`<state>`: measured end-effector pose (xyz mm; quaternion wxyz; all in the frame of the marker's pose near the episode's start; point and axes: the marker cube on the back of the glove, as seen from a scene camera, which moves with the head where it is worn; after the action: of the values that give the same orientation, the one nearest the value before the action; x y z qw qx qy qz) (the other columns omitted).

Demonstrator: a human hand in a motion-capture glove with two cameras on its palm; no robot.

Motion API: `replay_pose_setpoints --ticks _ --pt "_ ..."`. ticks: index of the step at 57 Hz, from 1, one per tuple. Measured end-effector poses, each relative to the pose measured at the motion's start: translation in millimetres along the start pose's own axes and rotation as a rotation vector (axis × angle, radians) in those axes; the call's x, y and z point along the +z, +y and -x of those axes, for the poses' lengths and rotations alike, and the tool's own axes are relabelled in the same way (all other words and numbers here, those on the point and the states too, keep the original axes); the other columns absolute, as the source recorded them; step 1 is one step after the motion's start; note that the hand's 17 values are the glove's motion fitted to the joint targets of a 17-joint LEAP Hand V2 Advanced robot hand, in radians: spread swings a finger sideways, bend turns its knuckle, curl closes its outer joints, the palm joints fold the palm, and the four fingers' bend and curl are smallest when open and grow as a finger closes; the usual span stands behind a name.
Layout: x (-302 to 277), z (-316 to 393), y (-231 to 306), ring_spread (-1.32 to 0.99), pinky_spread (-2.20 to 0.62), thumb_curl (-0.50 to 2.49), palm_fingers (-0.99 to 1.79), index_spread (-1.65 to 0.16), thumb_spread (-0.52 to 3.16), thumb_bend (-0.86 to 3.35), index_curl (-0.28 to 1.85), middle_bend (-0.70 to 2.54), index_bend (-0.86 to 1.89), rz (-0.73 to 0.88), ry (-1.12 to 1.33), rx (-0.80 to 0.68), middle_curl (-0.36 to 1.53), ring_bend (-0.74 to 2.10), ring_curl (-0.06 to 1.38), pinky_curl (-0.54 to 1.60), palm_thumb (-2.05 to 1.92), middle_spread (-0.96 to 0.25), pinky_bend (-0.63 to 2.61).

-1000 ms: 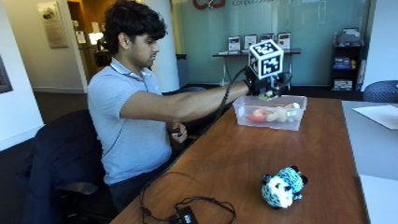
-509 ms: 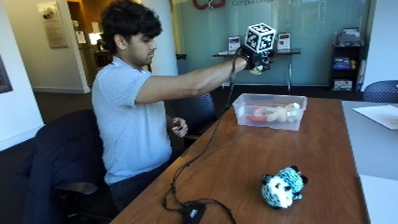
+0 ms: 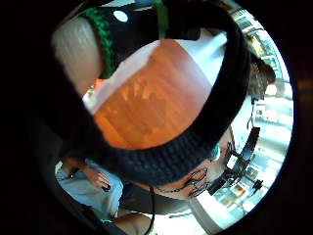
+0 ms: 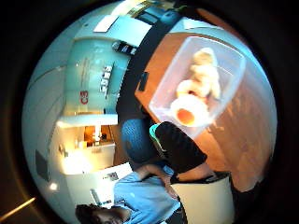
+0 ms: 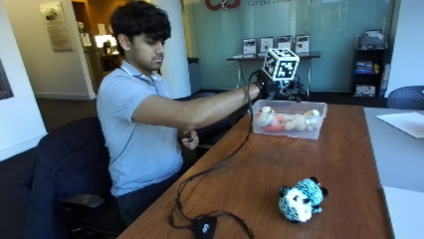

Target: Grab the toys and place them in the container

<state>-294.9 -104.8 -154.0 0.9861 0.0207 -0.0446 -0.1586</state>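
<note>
Grip (image 5: 270, 87) above toy-filled container (image 5: 289, 119)

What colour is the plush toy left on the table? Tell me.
Teal and white with black patches, clearest in the outside view: plush toy.

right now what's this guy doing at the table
A seated person holds the black-gloved right hand raised above a clear plastic container on the brown wooden table. The container already holds a few soft toys. One teal and white plush toy still lies on the table nearer the camera, well apart from the container.
</note>
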Motion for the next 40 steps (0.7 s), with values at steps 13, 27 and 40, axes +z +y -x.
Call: replay_pose_setpoints --ticks 13,27,40 --pt "4.4 -184.7 59.7 -0.02 0.09 0.23 -0.14 -0.32 1.32 -0.03 0.27 0.14 0.15 -0.034 0.197 0.426 0.32 0.21 0.30 0.33 -0.04 -0.01 0.93" --pt "44.1 -342.8 120.8 -0.01 0.10 0.26 -0.16 -0.32 1.34 0.00 0.27 0.14 0.14 0.017 0.210 0.751 0.29 0.17 0.28 0.33 0.01 -0.01 0.92" --pt "77.0 -373.0 129.9 -0.08 -0.03 0.28 0.20 -0.30 1.60 0.11 0.14 0.37 -0.08 -0.132 0.349 0.635 0.34 0.56 0.37 0.34 0.15 -0.02 0.99"
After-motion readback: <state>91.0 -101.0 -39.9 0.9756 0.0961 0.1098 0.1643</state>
